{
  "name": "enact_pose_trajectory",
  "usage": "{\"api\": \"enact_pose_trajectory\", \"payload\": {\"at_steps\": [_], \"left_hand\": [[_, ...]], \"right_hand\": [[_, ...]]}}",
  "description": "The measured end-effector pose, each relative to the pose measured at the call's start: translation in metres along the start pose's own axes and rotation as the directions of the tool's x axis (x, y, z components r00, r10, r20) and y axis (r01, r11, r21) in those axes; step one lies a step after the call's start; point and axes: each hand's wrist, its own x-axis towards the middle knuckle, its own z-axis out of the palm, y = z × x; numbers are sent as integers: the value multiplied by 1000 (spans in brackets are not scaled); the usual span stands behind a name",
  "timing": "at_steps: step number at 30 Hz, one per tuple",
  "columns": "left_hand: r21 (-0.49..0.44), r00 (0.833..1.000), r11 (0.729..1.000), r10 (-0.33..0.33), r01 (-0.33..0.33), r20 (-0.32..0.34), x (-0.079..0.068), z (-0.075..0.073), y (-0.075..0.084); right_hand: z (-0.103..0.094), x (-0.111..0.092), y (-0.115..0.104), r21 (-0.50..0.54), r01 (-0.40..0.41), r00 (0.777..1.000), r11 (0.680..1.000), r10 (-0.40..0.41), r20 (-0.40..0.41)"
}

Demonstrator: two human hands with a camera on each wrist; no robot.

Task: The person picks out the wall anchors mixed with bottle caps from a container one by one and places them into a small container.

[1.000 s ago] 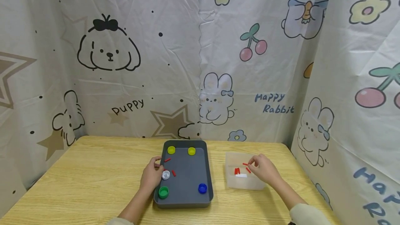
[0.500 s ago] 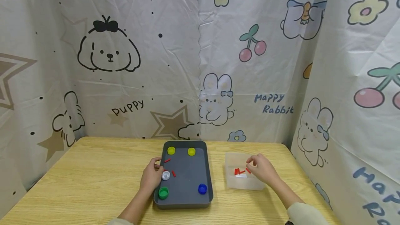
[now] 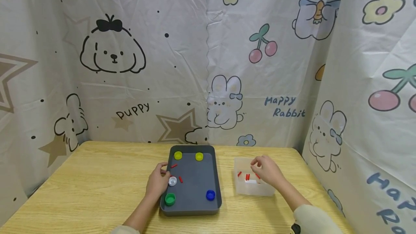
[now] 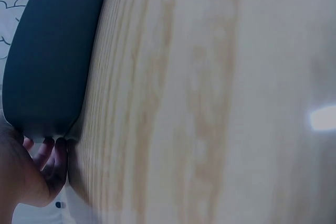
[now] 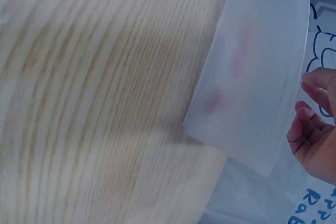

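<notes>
My left hand [image 3: 157, 181] holds the left rim of a dark grey tray [image 3: 198, 176]; in the left wrist view its fingers [image 4: 58, 163] bend against the tray's outer wall. A white cap [image 3: 172, 181] lies in the tray by that hand, with red sticks [image 3: 180, 179] near it. My right hand [image 3: 269, 170] hovers over a translucent box [image 3: 242, 189], fingers loosely bent. No object shows between its thumb and fingers in the right wrist view. Several red sticks [image 3: 248, 177] lie in the box beside a white strip [image 3: 250, 181].
Two yellow caps [image 3: 199, 156] sit at the tray's far end. A green cap [image 3: 170, 199] and a blue cap [image 3: 210, 195] occupy its near corners. The wooden table [image 3: 97, 190] backs onto a printed curtain [image 3: 182, 46].
One red stick has dropped from beside the right fingertips into the box, and a stick now lies farther left there. The right hand has shifted up and slightly left. The left hand stays put.
</notes>
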Motion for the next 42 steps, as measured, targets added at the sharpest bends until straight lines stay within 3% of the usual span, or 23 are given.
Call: {"api": "enact_pose_trajectory", "payload": {"at_steps": [22, 42], "left_hand": [[-4, 1000, 1000, 4, -4, 2, -1, 0, -1], [-7, 1000, 1000, 10, -10, -15, -1, 0, 1]], "right_hand": [[29, 23, -65, 25, 128, 991, 992, -128, 32], [52, 31, -105, 51, 239, 962, 970, -243, 120]]}}
